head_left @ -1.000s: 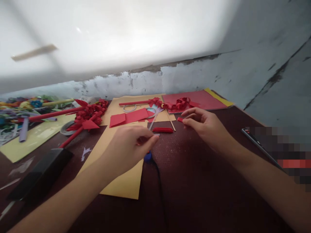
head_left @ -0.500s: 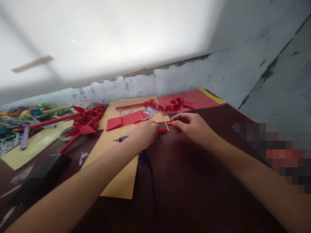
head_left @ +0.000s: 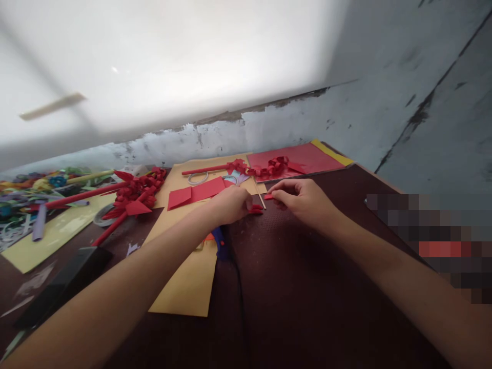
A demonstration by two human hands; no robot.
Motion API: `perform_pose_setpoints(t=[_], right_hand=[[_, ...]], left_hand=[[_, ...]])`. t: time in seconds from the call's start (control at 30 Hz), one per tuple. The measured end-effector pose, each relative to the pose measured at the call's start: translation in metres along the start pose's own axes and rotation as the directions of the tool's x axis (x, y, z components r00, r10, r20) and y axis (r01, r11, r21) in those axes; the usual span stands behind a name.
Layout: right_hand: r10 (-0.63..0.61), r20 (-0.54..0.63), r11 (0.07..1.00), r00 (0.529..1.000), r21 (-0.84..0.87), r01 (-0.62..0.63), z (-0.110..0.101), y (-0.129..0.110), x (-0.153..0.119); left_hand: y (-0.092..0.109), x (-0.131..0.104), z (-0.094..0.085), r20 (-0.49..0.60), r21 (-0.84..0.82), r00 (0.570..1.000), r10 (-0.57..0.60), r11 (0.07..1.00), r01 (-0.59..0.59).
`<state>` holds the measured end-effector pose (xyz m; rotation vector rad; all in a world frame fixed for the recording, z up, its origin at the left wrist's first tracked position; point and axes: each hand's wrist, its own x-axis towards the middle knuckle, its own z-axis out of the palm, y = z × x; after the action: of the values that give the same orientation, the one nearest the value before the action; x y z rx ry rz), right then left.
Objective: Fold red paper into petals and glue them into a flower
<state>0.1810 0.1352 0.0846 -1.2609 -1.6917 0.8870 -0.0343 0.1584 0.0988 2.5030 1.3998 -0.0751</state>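
My right hand (head_left: 290, 193) pinches a small red paper piece (head_left: 268, 196) between thumb and fingertips, just above the dark table. Across from it, my left hand (head_left: 236, 204) is closed, its fingers curled beside several small red pieces (head_left: 255, 209) on the table; whether it grips one cannot be made out. A thin wooden stick (head_left: 260, 195) lies between the hands. Under my left forearm is a blue glue gun (head_left: 220, 243), partly hidden, with its cord running toward me. Folded red paper (head_left: 207, 189) lies behind my left hand on the yellow sheet (head_left: 184, 292).
Red paper flowers on stems (head_left: 134, 197) lie at the left, near a tape roll (head_left: 103, 214), a black box (head_left: 65, 287) and colourful paper scraps (head_left: 23, 205). A red sheet (head_left: 300, 158) with a curled red chain (head_left: 277, 166) lies by the wall.
My left hand has shifted slightly, and its forearm now covers the glue gun's tip. More of the blue handle shows. My right hand keeps its pinch nearly in place.
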Motion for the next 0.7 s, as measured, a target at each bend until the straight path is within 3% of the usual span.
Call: perform_pose_setpoints(t=[0.1, 0.27, 0.37, 0.5, 0.7], right_hand=[[0.002, -0.017, 1.000, 1.000, 0.002, -0.002, -0.001, -0.002, 0.000], [0.005, -0.059, 0.999, 0.998, 0.048, -0.002, -0.002, -0.009, -0.001], [0.005, -0.071, 0.997, 0.997, 0.077, 0.000, -0.001, -0.012, -0.003], [0.004, -0.057, 0.994, 0.998, 0.111, 0.002, 0.001, -0.017, -0.006], [-0.020, 0.086, 0.996, 0.996, 0.086, 0.013, 0.010, -0.023, -0.012]], left_hand=[[0.003, -0.005, -0.003, -0.055, -0.102, 0.998, 0.016, 0.995, -0.021], [0.015, -0.029, -0.011, -0.270, -0.384, 0.960, -0.070, 0.923, -0.041], [0.023, -0.050, -0.013, -0.294, -0.590, 0.952, -0.087, 0.800, -0.109], [0.029, -0.077, -0.005, -0.271, -0.782, 0.943, -0.194, 0.616, -0.098], [0.020, -0.091, 0.019, -0.294, -0.928, 0.855, -0.426, 0.341, -0.150]])
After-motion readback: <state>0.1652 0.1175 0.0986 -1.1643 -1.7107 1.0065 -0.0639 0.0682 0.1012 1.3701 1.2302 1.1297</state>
